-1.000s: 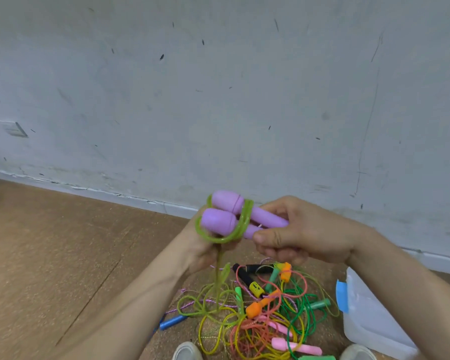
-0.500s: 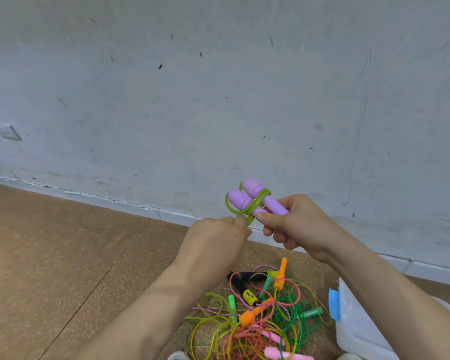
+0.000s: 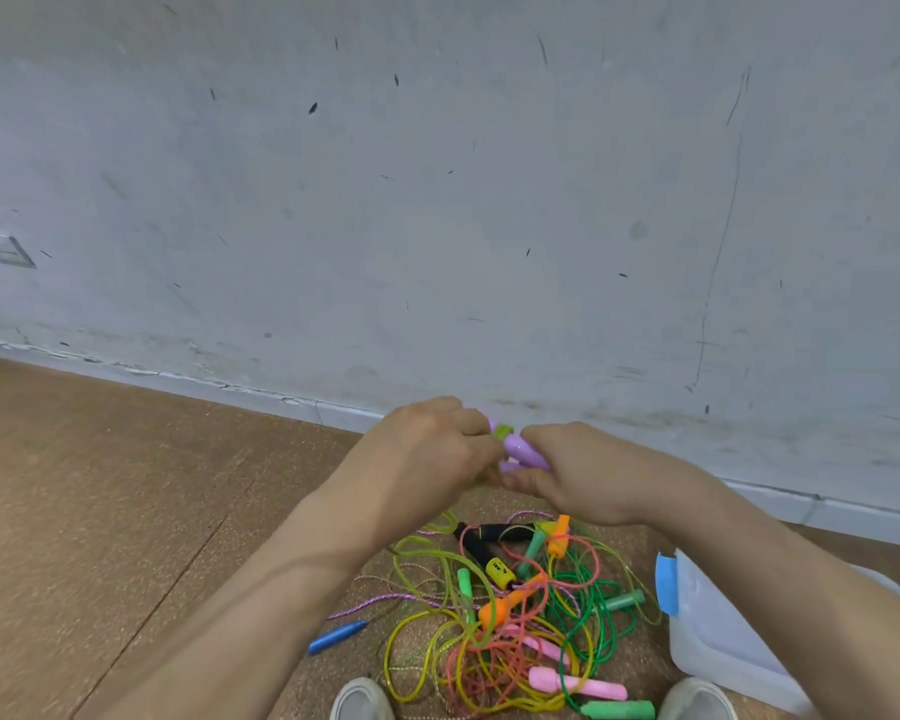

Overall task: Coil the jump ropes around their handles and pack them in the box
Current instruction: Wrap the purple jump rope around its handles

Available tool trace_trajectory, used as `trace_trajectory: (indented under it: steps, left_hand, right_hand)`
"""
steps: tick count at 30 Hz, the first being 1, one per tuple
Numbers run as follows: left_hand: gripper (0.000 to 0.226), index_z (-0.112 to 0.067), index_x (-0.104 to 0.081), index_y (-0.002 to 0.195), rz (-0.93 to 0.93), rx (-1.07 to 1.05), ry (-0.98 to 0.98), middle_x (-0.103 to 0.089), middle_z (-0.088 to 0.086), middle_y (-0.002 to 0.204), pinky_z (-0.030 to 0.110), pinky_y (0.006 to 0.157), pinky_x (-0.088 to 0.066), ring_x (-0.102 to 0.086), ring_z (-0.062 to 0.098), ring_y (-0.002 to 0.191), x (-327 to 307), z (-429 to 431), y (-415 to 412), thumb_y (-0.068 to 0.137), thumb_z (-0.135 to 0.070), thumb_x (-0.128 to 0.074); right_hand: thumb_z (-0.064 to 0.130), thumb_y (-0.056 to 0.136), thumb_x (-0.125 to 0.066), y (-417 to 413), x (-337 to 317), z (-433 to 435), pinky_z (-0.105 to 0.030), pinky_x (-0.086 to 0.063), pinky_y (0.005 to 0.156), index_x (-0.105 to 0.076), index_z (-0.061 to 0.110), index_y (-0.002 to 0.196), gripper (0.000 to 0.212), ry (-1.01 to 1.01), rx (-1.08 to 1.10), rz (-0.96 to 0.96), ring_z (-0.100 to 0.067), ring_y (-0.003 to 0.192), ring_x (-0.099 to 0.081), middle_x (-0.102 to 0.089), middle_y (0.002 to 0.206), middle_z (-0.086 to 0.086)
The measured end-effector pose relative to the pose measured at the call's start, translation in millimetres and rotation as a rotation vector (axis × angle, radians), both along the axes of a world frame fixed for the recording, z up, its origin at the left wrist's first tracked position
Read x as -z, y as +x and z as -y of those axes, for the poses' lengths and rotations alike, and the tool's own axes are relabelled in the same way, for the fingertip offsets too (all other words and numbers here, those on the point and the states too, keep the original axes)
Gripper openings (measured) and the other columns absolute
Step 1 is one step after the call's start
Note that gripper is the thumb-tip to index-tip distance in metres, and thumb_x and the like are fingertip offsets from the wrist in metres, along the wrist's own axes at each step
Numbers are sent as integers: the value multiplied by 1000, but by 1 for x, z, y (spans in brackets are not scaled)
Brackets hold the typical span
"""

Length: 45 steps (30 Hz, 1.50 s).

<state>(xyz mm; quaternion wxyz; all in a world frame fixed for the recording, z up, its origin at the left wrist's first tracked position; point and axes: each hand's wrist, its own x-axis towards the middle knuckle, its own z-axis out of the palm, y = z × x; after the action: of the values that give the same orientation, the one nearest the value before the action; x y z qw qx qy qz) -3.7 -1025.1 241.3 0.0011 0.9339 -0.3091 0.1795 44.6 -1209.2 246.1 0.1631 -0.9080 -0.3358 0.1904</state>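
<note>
Two hands up in front of me, both busy on one bundle. The left hand (image 3: 427, 449) has its fingers curled round the near end of the two purple handles (image 3: 523, 450), and the right hand (image 3: 593, 475) pinches the other end, thumb underneath. The handles lie side by side, held in the air just in front of the wall (image 3: 437, 200), mostly hidden by knuckles. A few turns of green rope (image 3: 502, 432) are wrapped round them, showing in the gap between the hands.

Down on the floor (image 3: 100, 485), below the hands, sits the tangled pile (image 3: 494, 615). I count four green handles, two orange and two pink, then one blue handle (image 3: 336, 636) out on its left edge and one yellow piece (image 3: 500, 573) near the middle. There is a black handle (image 3: 481, 537) at the far side; whether it is one or two I cannot tell. Loops of yellow, green and pink rope run through it all.

One box (image 3: 718, 636), pale plastic with a blue latch (image 3: 666, 584), stands just right of the pile. Two shoes (image 3: 362, 698) at the bottom edge, one on each side.
</note>
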Motion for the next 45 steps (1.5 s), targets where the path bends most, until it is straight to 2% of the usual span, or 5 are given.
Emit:
trace_trajectory:
  steps: [6,14,26,35,45]
  left_hand:
    - [10,-25,-72,73,-359,-35,-145,-65,-5,74,29,63,-42,-59,13,74,1,11,3,68,-31,-65]
    - [14,-22,-76,73,-363,-183,-555,-67,-7,71,25,63,-45,-59,6,70,-9,11,3,63,-28,-84]
    - [19,-25,-72,71,-1019,-188,-693,-66,-8,62,16,60,-44,-55,1,60,-16,-6,7,71,-7,-80]
    - [14,-17,-76,68,-1148,-64,-1067,-70,-3,66,14,59,-47,-61,3,61,-2,-21,16,73,-10,-65]
    - [21,-2,-73,88,-1140,-144,-1555,-72,18,86,17,49,-48,-64,13,61,24,-10,22,71,-14,-75]
  right_hand:
    - [43,88,-61,-4,1,-2,-32,-41,59,-53,14,76,32,-192,-177,-3,-21,66,-52,-57,68,-2]
    - [29,99,-51,6,-10,16,-22,-34,45,-68,11,79,32,257,-37,-453,-10,46,-44,-64,61,8]
    - [57,98,-29,-23,-8,0,-21,-45,49,-59,15,64,62,132,-48,-243,-11,44,-58,-67,56,-8]
    - [50,96,-41,-16,-13,1,-24,-23,43,-35,16,46,61,312,40,-73,-9,37,-26,-28,36,6]
    - [44,96,-52,-12,-20,1,-28,-26,43,-44,3,47,64,669,217,81,-13,39,-32,-33,40,0]
